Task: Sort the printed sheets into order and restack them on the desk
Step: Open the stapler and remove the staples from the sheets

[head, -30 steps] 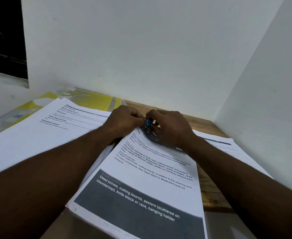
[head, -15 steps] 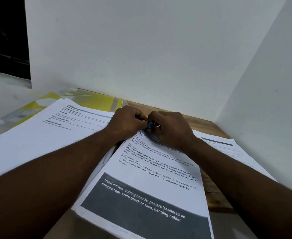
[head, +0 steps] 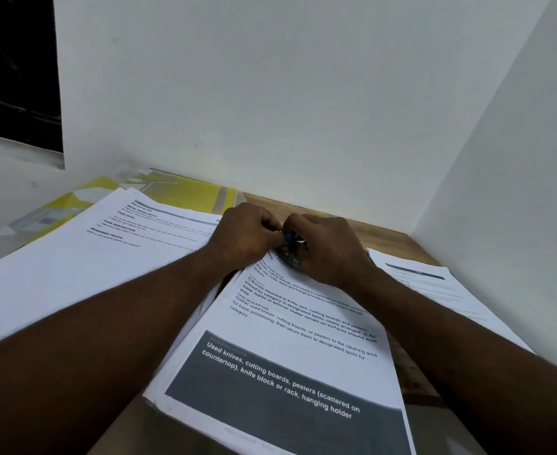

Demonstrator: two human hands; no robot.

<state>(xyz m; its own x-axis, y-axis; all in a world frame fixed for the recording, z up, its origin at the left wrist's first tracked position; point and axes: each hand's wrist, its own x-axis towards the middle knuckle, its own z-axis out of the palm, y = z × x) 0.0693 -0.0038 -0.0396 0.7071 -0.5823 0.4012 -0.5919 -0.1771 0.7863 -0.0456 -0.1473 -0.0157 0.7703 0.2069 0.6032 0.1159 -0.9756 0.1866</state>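
Note:
A stack of printed sheets [head: 290, 349] with a dark grey banner lies in front of me on the wooden desk [head: 382, 236]. At its far edge sits a small blue binder clip [head: 288, 239]. My left hand [head: 246, 236] and my right hand [head: 326, 251] meet there, fingers curled, both pinching the clip. How far the clip bites onto the sheets is hidden by my fingers. A second pile of printed sheets [head: 83, 257] lies to the left, and a third printed sheet [head: 434, 287] lies to the right.
A yellow and grey folder [head: 185, 195] lies under the left pile at the back. A white wall [head: 270, 110] closes the back of the desk and another white wall [head: 517, 208] closes the right side. A dark opening [head: 14, 70] shows at upper left.
Both hands have stayed together at the clip, with only small finger movements. The view has shifted slightly.

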